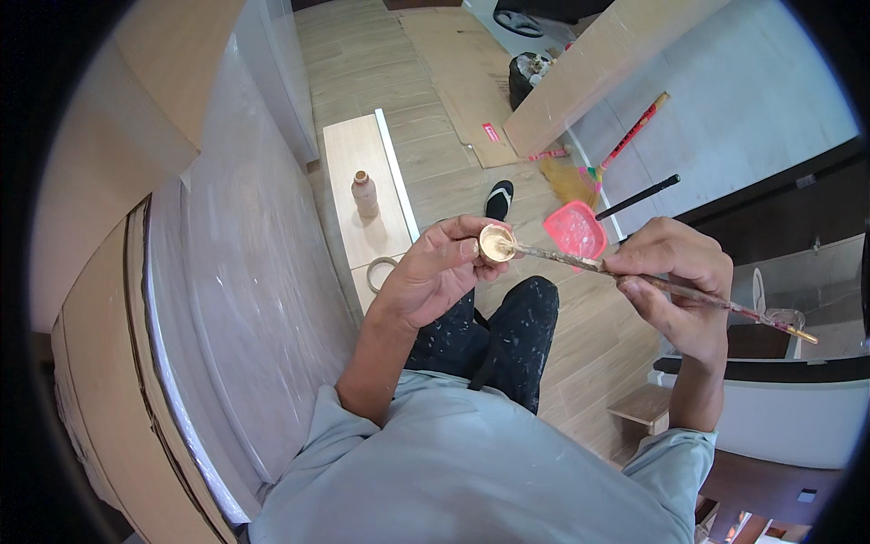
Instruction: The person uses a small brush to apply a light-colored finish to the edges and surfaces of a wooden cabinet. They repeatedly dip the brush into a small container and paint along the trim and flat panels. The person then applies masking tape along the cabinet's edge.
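My pale shirt (471,462) nearest; left hand (433,272) curled around small cap (494,243) of cream paste, right hand (680,267) pinching thin crusted brush (564,258), tip in cap. Beyond: bottle (364,197) upright on pale board (349,145), pink dustpan (573,228) on floor (580,363).
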The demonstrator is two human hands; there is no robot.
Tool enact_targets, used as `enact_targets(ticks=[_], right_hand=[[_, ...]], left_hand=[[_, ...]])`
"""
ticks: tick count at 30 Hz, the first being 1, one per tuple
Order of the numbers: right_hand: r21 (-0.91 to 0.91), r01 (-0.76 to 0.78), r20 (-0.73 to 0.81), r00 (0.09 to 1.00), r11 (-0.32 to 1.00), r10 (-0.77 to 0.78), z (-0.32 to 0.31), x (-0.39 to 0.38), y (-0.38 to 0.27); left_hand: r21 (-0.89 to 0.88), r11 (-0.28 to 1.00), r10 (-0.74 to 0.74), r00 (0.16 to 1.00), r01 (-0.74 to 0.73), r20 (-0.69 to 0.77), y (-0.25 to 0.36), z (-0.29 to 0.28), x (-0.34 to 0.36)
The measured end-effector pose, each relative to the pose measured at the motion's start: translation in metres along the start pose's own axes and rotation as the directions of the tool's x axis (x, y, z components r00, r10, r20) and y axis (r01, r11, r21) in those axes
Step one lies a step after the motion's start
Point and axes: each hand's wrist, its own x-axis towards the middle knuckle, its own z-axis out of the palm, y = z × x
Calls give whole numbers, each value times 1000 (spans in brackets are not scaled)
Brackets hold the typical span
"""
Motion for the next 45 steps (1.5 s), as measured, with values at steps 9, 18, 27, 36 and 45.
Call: enact_targets(ticks=[9,18,27,36,45], right_hand=[[-15,17,3,1000,1000,-17,-3,-4,0],[-10,16,-2,1000,1000,-16,-5,-7,-4],[-22,40,4,999,999,-40,-10,-9,-6],[227,-105,-146,979,968,140,13,-16,2],[195,-96,-166,978,976,129,14,-18,3]], left_hand=[[-3,1000,-4,1000,4,14,-1,0,0],[5,1000,15,1000,-15,-4,-2,-1,1],[17,1000,16,1000,-16,-2,-2,-2,1],[36,995,96,995,-96,-3,-2,7,2],[7,988,153,988,-153,-3,1,11,2]])
